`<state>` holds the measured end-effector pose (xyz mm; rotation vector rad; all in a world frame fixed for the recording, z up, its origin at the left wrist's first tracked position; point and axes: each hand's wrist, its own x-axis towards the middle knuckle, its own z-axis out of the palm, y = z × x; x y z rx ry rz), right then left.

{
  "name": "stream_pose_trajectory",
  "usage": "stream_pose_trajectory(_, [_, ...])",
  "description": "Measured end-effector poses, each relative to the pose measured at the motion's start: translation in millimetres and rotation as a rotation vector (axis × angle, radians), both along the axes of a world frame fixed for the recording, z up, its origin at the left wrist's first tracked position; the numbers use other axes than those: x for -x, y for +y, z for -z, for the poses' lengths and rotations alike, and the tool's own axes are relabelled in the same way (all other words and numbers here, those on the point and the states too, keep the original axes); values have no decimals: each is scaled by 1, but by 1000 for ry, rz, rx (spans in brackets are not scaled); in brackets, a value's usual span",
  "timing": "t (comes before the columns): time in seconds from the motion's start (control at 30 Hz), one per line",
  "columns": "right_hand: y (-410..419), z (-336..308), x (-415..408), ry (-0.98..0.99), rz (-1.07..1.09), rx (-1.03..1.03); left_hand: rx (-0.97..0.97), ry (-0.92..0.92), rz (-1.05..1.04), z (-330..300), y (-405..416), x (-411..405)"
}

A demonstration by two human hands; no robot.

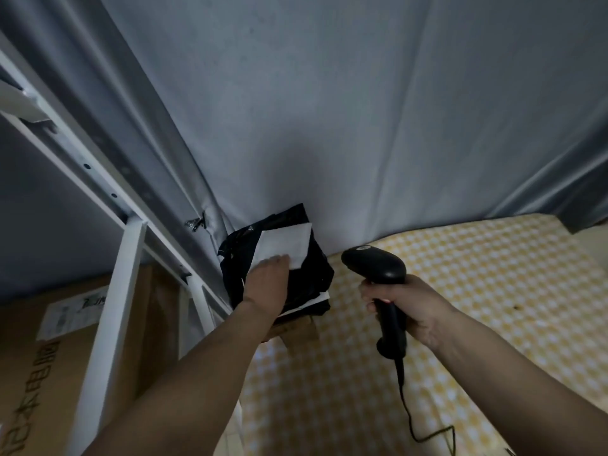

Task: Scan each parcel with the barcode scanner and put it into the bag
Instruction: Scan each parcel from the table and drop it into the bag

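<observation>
Where the yellow-and-white checked sheet (460, 291) covers the bed in the lower right of the frame, a grey curtain (329, 110) hangs behind it and fills most of the upper picture. White metal bars of a bed frame (108, 291) run down the left side, with a small clip (195, 222) fastened to the curtain's edge beside them.

Reaching in from the bottom centre, the left hand (266, 281) lies palm down with its fingers fairly straight on a black parcel (296, 268), its fingertips touching the parcel's white label (289, 246). That parcel sits at the middle of the frame, on top of a small stack against the curtain; a white edge and a brown cardboard piece (296, 330) show beneath it. The right hand (414, 307), at centre right, grips the handle of a black barcode scanner (378, 268), whose head points left toward the parcel and stands just beside it without touching. A black cable (408, 413) trails from the handle down to the bottom edge.

Behind the bars in the lower left stands a large brown cardboard box (39, 373) with a white label and dark printing.
</observation>
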<state>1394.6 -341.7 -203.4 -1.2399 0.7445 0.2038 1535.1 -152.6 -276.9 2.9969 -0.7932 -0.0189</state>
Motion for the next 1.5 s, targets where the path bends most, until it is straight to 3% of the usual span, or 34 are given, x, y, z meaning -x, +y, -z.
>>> stream_pose_trajectory(0.1, [-3, -5, 2, -29, 45, -17, 641, -34, -246, -28, -2, -1])
stream_pose_trajectory(0.17, [-5, -11, 2, -55, 70, -7, 1033, 112, -441, -45, -9, -2])
stream_pose_trajectory(0.27, [-4, -23, 1, -126, 72, -7, 1697, 813, -616, -64, -20, -1])
stream_pose_trajectory(0.33, [-2, -30, 1, -164, 73, 7, 1872, 1092, -631, -69, -25, 9])
stream_pose_trajectory(0.47, [6, -41, 4, -209, 58, 54, 1918, 1283, -606, -67, -33, 33])
stream_pose_trajectory(0.67, [13, -50, 10, -251, 25, 76, 1869, 1382, -465, -65, -37, 59])
stream_pose_trajectory(0.83, [2, -54, 20, -265, 54, 187, 1664, 1424, -429, -75, -24, 54])
stream_pose_trajectory(0.93, [-2, -56, 24, -255, 34, 233, 1457, 1328, -363, -85, -18, 42])
stream_pose_trajectory(1.07, [2, -61, 30, -271, 27, 251, 1189, 1041, -358, -95, -24, 33])
stream_pose_trajectory(1.2, [7, -62, 36, -283, 106, 276, 1257, 877, -457, -96, -35, 33])
stream_pose_trajectory(1.5, [7, -65, 51, -319, 35, 264, 1283, 893, -458, -90, -49, 39])
